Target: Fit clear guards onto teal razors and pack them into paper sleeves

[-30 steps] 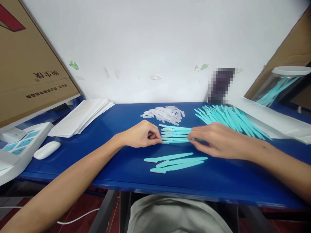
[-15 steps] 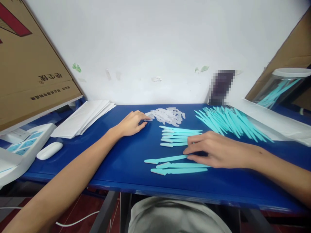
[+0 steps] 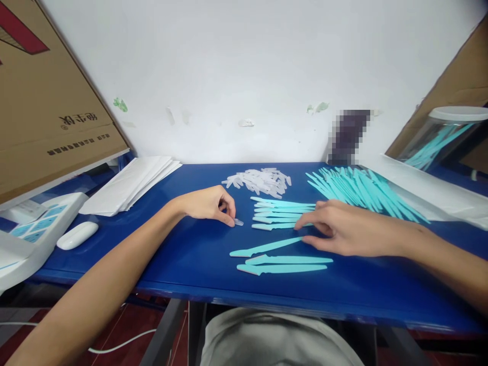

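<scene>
My left hand (image 3: 215,206) pinches a small clear plastic cap (image 3: 239,222) between thumb and fingertips, in front of the pile of similar clear caps (image 3: 263,182). My right hand (image 3: 335,229) has its thumb and fingertips at the handle end of a turquoise eyebrow razor (image 3: 259,249), whose blade end points left. Two more turquoise eyebrow razors (image 3: 285,268) lie nearer the table's front edge. A row of several razors (image 3: 274,215) lies just beyond, its right ends partly hidden by the right hand.
A large heap of turquoise razors (image 3: 362,190) lies at the right rear. White envelope-like sheets (image 3: 125,185), a white mouse-shaped object (image 3: 78,235) and a white tray-like device (image 3: 72,206) are at left. A clear jar (image 3: 438,137) and cardboard boxes (image 3: 49,101) flank the blue table (image 3: 183,259).
My left hand has left the cap pile and come nearer with one cap pinched. The handle end of the razor at my right hand has shifted slightly right and away from me.
</scene>
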### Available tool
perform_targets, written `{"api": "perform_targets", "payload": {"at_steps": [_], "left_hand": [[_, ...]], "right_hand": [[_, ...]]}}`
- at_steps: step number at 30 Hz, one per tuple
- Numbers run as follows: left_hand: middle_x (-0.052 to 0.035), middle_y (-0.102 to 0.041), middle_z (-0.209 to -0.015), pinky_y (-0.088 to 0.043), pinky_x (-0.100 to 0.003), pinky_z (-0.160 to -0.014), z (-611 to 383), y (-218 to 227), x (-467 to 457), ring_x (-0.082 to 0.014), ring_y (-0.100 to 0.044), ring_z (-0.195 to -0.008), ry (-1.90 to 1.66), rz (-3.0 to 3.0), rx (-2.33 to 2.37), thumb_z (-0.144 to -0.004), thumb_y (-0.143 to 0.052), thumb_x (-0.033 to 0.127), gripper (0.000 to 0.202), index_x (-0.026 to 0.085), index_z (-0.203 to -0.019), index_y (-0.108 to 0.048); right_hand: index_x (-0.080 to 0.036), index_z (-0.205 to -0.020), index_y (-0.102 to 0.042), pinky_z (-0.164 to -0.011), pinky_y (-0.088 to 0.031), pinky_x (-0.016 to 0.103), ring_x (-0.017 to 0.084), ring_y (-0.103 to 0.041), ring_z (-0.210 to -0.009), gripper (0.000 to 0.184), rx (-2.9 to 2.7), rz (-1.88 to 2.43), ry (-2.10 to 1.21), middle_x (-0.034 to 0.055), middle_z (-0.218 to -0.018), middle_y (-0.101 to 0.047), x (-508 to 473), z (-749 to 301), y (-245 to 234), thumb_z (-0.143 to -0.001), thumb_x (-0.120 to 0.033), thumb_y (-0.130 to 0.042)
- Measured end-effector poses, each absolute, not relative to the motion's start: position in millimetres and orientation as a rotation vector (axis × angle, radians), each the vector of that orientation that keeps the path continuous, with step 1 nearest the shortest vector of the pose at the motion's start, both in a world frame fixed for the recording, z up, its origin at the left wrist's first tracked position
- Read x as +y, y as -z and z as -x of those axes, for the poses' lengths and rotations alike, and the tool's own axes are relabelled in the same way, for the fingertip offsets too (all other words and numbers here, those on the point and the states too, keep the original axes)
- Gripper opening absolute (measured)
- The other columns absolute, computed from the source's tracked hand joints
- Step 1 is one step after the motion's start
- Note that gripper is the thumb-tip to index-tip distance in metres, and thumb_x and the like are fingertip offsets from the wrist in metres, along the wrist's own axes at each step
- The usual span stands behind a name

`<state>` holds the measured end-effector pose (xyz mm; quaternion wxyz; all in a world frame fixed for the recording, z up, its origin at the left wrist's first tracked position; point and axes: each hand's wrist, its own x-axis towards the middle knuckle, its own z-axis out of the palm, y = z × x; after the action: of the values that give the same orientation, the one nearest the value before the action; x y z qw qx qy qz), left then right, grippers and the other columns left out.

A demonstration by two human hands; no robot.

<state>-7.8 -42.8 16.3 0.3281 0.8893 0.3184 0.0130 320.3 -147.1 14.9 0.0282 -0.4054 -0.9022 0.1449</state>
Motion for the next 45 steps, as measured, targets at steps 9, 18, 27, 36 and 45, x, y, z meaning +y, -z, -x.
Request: {"api": "perform_targets", "payload": {"at_steps": [9,18,27,36,45], "left_hand": [[-0.0030,-0.071,-0.081,-0.039,-0.026,-0.063,7.5,-17.1,-44.7,-0.0137,-0.051,-0.070,-0.033,-2.321,0.692,-0.081,-0.078,0.036,0.017,0.020,-0.086,-0.082],[-0.0031,-0.072,-0.077,-0.038,-0.025,-0.062,3.4,-17.5,-49.6,-0.0132,-0.052,-0.069,0.020,-2.323,0.721,-0.080,-0.080,0.037,0.019,0.019,-0.084,-0.082],[-0.0021,-0.068,-0.073,-0.036,-0.026,-0.059,1.7,-15.1,-51.3,-0.0126,-0.050,-0.067,-0.025,-2.387,0.709,-0.081,-0.078,0.040,0.022,0.018,-0.082,-0.080],[-0.0021,-0.066,-0.071,-0.037,-0.026,-0.059,1.5,-15.2,-53.4,-0.0131,-0.051,-0.066,-0.003,-2.361,0.774,-0.081,-0.077,0.041,0.024,0.017,-0.080,-0.078],[-0.0026,-0.066,-0.071,-0.038,-0.026,-0.058,-11.4,-12.7,-66.8,-0.0129,-0.052,-0.065,-0.088,-2.362,0.738,-0.082,-0.077,0.042,0.026,0.016,-0.078,-0.078]], "right_hand": [[-0.022,-0.102,-0.060,-0.074,-0.045,0.032,0.020,-0.061,-0.085,0.028,-2.750,1.232,-0.670,0.0072,-0.100,-0.066,-150.4,-318.7,-14.8,-0.104,-0.042,-0.041],[-0.023,-0.100,-0.052,-0.073,-0.043,0.034,0.019,-0.056,-0.075,0.032,-2.720,1.325,-0.721,0.0032,-0.088,-0.061,-146.4,-336.2,-24.9,-0.105,-0.051,-0.036],[-0.024,-0.096,-0.054,-0.064,-0.041,0.032,0.017,-0.054,-0.067,0.033,-2.744,1.314,-0.646,0.0019,-0.080,-0.060,-144.0,-342.8,-19.6,-0.105,-0.051,-0.036],[-0.025,-0.100,-0.055,-0.066,-0.041,0.032,0.018,-0.056,-0.070,0.032,-2.757,1.337,-0.592,0.0024,-0.082,-0.061,-144.6,-341.5,-16.9,-0.105,-0.050,-0.037],[-0.023,-0.093,-0.057,-0.056,-0.035,0.027,0.014,-0.050,-0.058,0.022,-2.724,1.208,-0.504,-0.0008,-0.069,-0.059,-150.5,-325.9,-24.5,-0.102,-0.040,-0.045]]}}
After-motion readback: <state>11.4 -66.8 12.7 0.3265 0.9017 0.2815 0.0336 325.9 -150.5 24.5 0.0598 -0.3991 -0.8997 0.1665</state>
